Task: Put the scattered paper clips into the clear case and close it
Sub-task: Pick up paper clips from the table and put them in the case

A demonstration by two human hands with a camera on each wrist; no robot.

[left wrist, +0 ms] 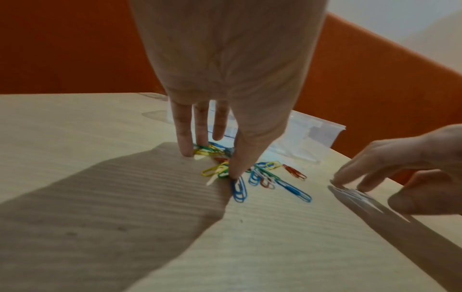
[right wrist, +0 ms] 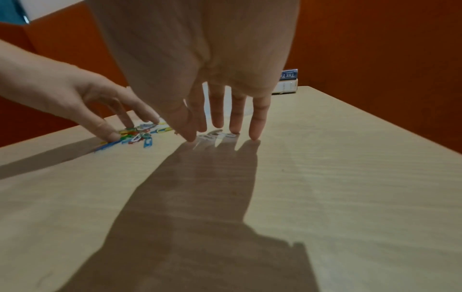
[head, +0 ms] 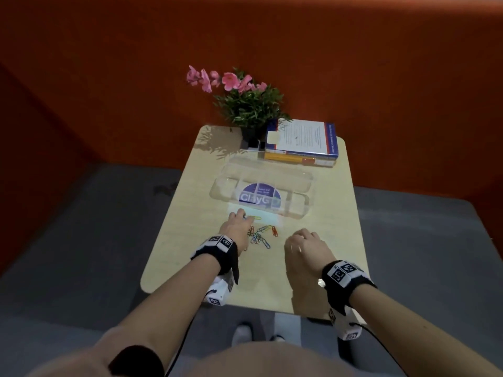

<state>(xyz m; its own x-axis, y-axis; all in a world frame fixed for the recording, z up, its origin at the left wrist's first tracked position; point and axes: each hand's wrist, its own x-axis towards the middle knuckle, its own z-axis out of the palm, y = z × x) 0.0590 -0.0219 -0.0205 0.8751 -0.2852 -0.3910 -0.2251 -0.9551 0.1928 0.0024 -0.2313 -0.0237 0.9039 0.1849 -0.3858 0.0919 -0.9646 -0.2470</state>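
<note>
Several coloured paper clips [head: 261,236] lie in a loose pile on the wooden table [head: 190,254], just in front of the clear divided case [head: 304,210] with a blue round sticker. My left hand [head: 239,224] reaches over the pile's left side. In the left wrist view its straight fingers and thumb [left wrist: 235,170] press down among the clips [left wrist: 265,175], with the case [left wrist: 307,142] behind. My right hand [head: 302,240] is to the right of the pile. Its spread fingertips [right wrist: 255,136] touch the table beside a few pale clips [right wrist: 217,135].
A potted plant with pink flowers [head: 247,104] and a stack of books [head: 302,144] stand at the table's far edge behind the case. Orange walls surround the small table, and grey floor lies on both sides.
</note>
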